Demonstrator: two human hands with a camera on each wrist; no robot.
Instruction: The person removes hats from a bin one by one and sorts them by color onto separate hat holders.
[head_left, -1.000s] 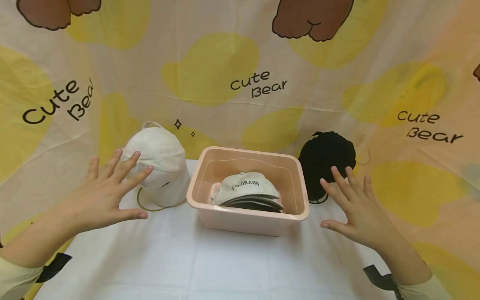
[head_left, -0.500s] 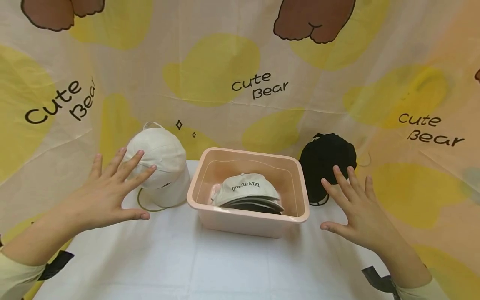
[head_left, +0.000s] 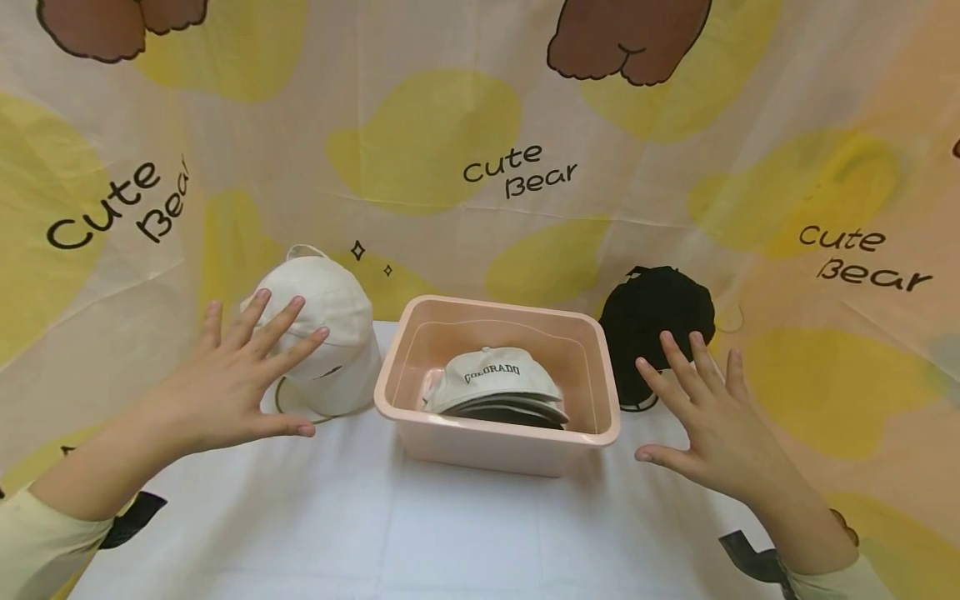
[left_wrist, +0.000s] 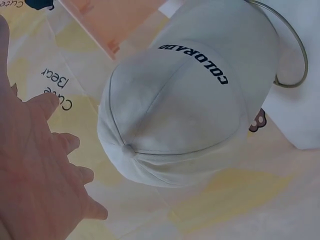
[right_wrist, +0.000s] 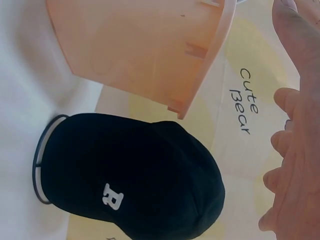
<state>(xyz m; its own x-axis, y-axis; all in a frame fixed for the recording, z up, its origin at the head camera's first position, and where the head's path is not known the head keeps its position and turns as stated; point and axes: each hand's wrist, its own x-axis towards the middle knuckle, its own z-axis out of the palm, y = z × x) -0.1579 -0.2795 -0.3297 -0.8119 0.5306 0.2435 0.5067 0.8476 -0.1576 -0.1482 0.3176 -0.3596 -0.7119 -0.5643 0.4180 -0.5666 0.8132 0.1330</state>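
Note:
Fingers spread, my left hand (head_left: 232,383) hovers in front of a white cap (head_left: 322,304) that sits on a stand with a gold-coloured ring base. The left wrist view shows COLORADO lettering on this white cap (left_wrist: 185,105), with a gap between it and the hand. On the other side, my right hand (head_left: 712,425) is also spread in the air, holding nothing. Closest to it is a black cap (head_left: 656,312) on a black ring-based stand; the right wrist view shows a white R on that black cap (right_wrist: 145,175). Between the hands stands a pink plastic bin (head_left: 480,454).
Inside the bin lies a stack of caps, a white COLORADO cap (head_left: 495,372) on top and darker brims beneath. White cloth (head_left: 465,533) covers the table. A patterned curtain (head_left: 420,142) hangs right behind the bin and stands.
My left hand has shifted slightly to the right, still spread. The right hand has barely moved. Both caps on stands and the bin stay in place.

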